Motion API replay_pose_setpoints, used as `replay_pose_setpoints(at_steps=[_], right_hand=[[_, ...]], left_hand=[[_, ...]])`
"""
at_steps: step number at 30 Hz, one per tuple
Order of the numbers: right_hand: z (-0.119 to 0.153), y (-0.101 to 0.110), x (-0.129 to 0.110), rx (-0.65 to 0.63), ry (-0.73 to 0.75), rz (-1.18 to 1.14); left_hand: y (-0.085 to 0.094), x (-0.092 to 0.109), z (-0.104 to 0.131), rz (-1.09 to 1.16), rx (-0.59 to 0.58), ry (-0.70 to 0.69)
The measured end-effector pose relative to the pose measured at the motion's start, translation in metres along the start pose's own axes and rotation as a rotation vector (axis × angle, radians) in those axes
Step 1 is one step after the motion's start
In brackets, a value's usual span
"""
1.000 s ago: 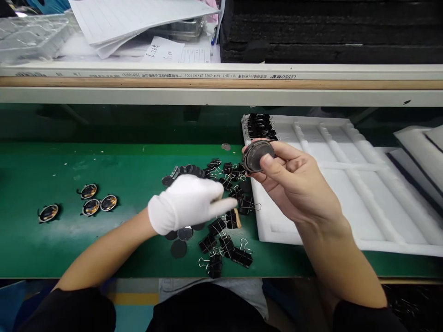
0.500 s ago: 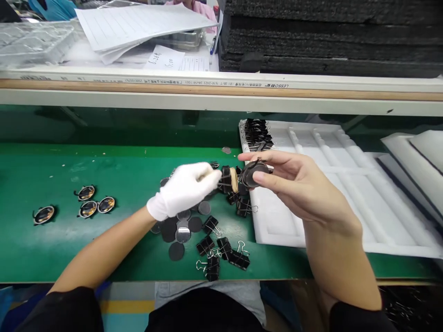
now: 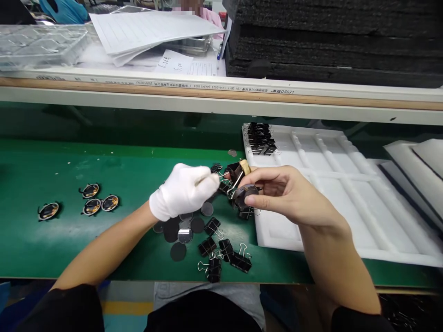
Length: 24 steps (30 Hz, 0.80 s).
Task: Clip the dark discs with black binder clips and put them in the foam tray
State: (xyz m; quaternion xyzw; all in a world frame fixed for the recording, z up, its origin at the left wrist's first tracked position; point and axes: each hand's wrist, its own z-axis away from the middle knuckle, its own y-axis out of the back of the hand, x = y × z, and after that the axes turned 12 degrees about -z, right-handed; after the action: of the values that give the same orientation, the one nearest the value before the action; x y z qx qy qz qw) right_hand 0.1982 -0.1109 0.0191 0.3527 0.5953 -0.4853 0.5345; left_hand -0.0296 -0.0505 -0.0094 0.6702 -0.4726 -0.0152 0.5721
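My left hand (image 3: 187, 191), in a white glove, is closed just left of the clip; whatever its fingers may hold is hidden. Between thumb and fingers, my bare right hand (image 3: 282, 196) grips a dark round piece (image 3: 245, 197) with a disc-like face and thin projecting parts. A black binder clip (image 3: 234, 171) with a tan pad or band on one edge sits tilted right above that piece; a fingertip shows behind it. Under and beside my left hand lie several dark round discs (image 3: 178, 251). More black binder clips (image 3: 241, 261) with silver handles lie on the green table.
Rimmed round pieces (image 3: 92, 207) rest at the left of the green table (image 3: 27, 249). A white foam tray (image 3: 284, 230) at right carries a row of black clips (image 3: 259, 138). Beyond a raised ledge (image 3: 173, 97) are papers (image 3: 148, 34), clear plastic trays (image 3: 41, 44) and stacked black foam (image 3: 328, 46).
My right hand has moved slightly down and left with the round piece. The padded binder clip has tilted and now sits above that piece. My left hand has drawn slightly away from the clip.
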Motion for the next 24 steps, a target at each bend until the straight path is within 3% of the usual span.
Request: replay_pose_setpoints(at_steps=[2, 5, 11, 19, 21, 24], right_hand=[[0.0, 0.0, -0.001, -0.024, -0.016, 0.017], [0.0, 0.0, 0.0, -0.033, -0.021, 0.027], [-0.002, 0.001, 0.0, -0.018, -0.079, -0.028], [-0.001, 0.002, 0.005, -0.027, -0.116, -0.054], [-0.002, 0.003, 0.003, 0.014, -0.038, -0.101], [-0.006, 0.004, 0.001, 0.211, 0.098, -0.234]], left_hand=[[-0.003, -0.002, -0.001, 0.003, -0.112, -0.009], [-0.007, 0.0, 0.0, 0.03, -0.167, 0.076], [-0.009, 0.007, 0.002, -0.018, -0.165, 0.137], [-0.009, 0.015, -0.001, -0.144, -0.048, 0.106], [-0.004, 0.012, -0.001, -0.118, -0.1, 0.16], [0.004, 0.009, -0.001, -0.027, -0.202, 0.239]])
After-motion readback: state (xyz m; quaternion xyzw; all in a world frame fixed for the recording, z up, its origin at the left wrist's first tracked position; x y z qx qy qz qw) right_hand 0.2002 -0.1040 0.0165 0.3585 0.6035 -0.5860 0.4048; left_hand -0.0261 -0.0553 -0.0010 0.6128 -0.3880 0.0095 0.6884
